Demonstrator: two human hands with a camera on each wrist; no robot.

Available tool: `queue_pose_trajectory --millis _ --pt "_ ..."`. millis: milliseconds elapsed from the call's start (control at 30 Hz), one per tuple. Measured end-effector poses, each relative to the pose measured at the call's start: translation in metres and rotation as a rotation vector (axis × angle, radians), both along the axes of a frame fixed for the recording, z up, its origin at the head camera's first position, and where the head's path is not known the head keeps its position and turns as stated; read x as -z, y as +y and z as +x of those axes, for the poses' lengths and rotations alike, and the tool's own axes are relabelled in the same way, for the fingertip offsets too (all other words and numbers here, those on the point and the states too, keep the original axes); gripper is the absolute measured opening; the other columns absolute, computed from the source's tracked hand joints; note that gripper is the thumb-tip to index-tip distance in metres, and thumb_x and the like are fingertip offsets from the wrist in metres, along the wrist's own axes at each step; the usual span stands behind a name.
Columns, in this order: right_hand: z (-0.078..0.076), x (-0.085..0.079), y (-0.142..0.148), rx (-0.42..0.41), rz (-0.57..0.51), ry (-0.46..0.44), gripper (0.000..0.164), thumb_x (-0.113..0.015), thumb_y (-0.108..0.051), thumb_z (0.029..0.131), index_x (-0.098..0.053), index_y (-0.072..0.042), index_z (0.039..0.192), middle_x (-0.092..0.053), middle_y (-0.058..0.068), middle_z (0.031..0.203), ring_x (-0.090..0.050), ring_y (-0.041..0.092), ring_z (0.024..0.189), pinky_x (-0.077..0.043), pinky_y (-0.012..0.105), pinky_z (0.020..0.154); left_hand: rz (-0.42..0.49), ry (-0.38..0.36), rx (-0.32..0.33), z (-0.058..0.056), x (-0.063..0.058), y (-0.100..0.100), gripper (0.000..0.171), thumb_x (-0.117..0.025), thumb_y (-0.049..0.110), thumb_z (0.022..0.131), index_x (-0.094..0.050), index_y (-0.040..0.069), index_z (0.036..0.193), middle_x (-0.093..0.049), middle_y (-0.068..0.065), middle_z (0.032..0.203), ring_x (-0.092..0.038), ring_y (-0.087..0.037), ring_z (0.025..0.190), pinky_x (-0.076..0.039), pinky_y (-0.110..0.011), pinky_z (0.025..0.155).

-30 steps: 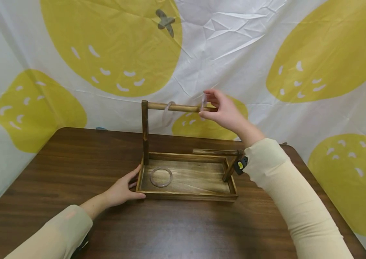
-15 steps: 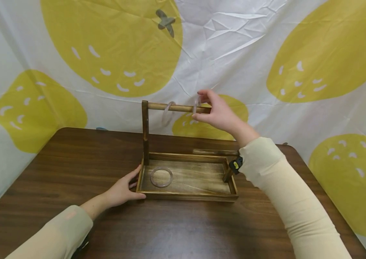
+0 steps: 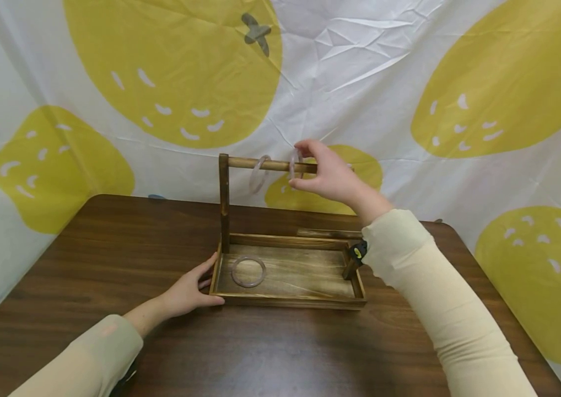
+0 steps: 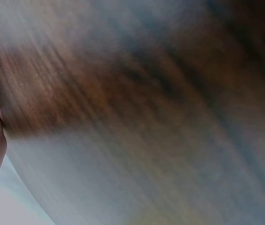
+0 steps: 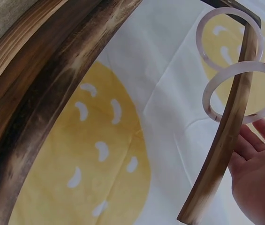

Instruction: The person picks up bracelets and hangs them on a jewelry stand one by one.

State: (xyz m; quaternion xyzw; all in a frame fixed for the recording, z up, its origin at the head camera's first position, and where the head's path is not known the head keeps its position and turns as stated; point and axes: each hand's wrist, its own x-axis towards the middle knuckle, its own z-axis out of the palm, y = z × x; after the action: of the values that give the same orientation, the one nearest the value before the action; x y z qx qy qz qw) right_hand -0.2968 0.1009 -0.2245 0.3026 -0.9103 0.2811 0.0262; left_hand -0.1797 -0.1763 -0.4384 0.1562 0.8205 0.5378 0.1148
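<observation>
- Around the work we see a brown wooden table backed by a white cloth printed with large yellow fruit.
- Partly in the way, the right sleeve and black wristband cover some of the lower bar and short post; in the head view, the right hand hides the upper bar's free end.
- We count three pale, translucent bangles, two bars, two posts and one wooden tray.
- The right hand pinches one, the held bangle, which encircles the upper bar.
- The hanging bangle loops that bar nearer the tall post; the third bangle lies flat inside the tray, toward its left end.
- The left hand grips the tray's left end, thumb at the front corner.
- The held bangle stands upright, nearly edge-on from above, its long axis near vertical, crossing the sideways bar.
</observation>
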Motion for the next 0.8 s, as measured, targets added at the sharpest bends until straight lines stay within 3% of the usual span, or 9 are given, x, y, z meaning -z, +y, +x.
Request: queue_pose_trajectory --millis 267,567,800 --pt "-0.0004 0.0018 -0.0016 -0.008 0.029 0.019 0.074 -0.073 -0.023 0.079 -0.036 -0.001 0.139 -0.047 0.017 0.133 -0.044 0.028 0.124 -0.04 0.042 0.107 0.0 -0.002 -0.001 -0.0007 0.0009 0.0 0.103 -0.077 0.014 0.077 -0.006 0.0 0.15 -0.01 -0.03 0.152 -0.035 -0.047 0.13 -0.042 -0.045 0.104" --pt "0.0005 0.0022 -0.002 0.014 0.146 0.071 0.075 -0.072 -0.032 0.08 -0.037 -0.002 0.139 -0.046 0.014 0.137 -0.043 0.028 0.127 -0.036 0.042 0.11 -0.005 0.008 0.005 -0.0022 0.001 0.0 0.103 -0.077 0.014 0.077 -0.006 -0.001 0.149 -0.01 -0.03 0.153 -0.035 -0.047 0.13 -0.042 -0.046 0.104" --pt "-0.0022 0.0059 -0.0024 0.01 0.214 0.107 0.074 -0.072 -0.036 0.08 -0.039 -0.004 0.138 -0.048 0.012 0.136 -0.049 0.027 0.122 -0.04 0.041 0.107 0.005 0.013 0.004 -0.0028 0.0019 -0.0005 0.102 -0.077 0.012 0.077 -0.006 -0.002 0.149 -0.01 -0.029 0.153 -0.034 -0.047 0.131 -0.042 -0.047 0.104"
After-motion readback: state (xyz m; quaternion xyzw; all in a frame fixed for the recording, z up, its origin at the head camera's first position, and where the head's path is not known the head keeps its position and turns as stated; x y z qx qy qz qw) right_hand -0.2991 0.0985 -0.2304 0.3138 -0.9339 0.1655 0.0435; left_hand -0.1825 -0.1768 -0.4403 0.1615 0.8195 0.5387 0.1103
